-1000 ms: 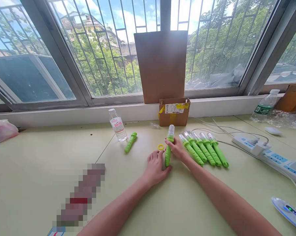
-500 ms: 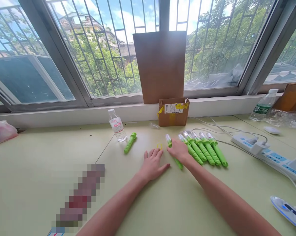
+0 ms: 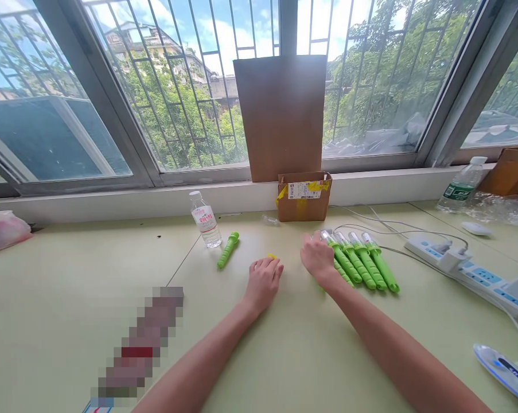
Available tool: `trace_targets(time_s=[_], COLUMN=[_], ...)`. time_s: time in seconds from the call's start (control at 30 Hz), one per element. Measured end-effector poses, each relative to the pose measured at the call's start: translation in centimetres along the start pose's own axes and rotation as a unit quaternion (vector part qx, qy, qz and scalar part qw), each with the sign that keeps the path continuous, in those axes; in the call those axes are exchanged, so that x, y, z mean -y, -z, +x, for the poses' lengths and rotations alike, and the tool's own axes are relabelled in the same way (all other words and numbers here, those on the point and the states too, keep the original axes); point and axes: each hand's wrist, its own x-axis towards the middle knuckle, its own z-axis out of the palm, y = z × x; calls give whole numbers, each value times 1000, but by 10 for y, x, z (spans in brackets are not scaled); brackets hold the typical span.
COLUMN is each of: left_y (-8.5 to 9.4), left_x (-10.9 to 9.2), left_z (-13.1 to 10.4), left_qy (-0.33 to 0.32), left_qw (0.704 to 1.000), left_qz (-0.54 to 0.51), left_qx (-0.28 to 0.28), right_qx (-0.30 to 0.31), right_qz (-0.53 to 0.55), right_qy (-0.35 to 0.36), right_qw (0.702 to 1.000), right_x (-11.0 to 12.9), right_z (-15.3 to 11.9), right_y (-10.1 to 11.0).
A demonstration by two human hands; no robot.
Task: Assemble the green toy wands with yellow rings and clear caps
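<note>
My left hand (image 3: pixel 263 282) is on the table with its fingers curled and drawn together. A small yellow ring (image 3: pixel 271 256) shows at their tips, mostly covered. My right hand (image 3: pixel 318 258) is closed around the upper part of a green stick, whose lower end (image 3: pixel 322 288) just shows below the hand. It sits at the left end of a row of several green sticks (image 3: pixel 362 258) with ribbed bodies and clear tips. A separate green stick (image 3: pixel 228 250) without a visible clear tip lies to the left, near a water bottle (image 3: pixel 206 220).
A small cardboard box (image 3: pixel 304 206) stands against the sill, with a brown board (image 3: pixel 282 115) behind it. A clear plastic piece (image 3: pixel 270 220) lies beside the box. To the right are a power strip (image 3: pixel 478 272) with cables and another bottle (image 3: pixel 462 186). A blurred-out patch (image 3: pixel 138 344) is at left.
My left hand's fingers, spread flat before, have curled in at the yellow ring. The right hand has moved slightly right with its green stick, closer against the row.
</note>
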Motion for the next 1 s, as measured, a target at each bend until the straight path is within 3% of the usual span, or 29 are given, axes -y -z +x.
trace_targets(time_s=[0.2, 0.47, 0.77, 1.0], left_y=[3, 5, 5, 4], left_x=[3, 1, -3, -2], left_z=[3, 2, -2, -2], left_qy=[-13, -19, -60, -62], left_qw=[995, 993, 986, 985], left_qz=[-57, -66, -114, -114], left_qx=[-79, -96, -108, -114], right_qx=[-63, -1, 13, 9], right_qz=[48, 117, 229, 305], right_qy=[66, 151, 239, 196], right_qw=[995, 982, 943, 932], right_x=[8, 16, 12, 15], right_z=[-4, -18, -52, -56], right_y=[10, 6, 5, -4])
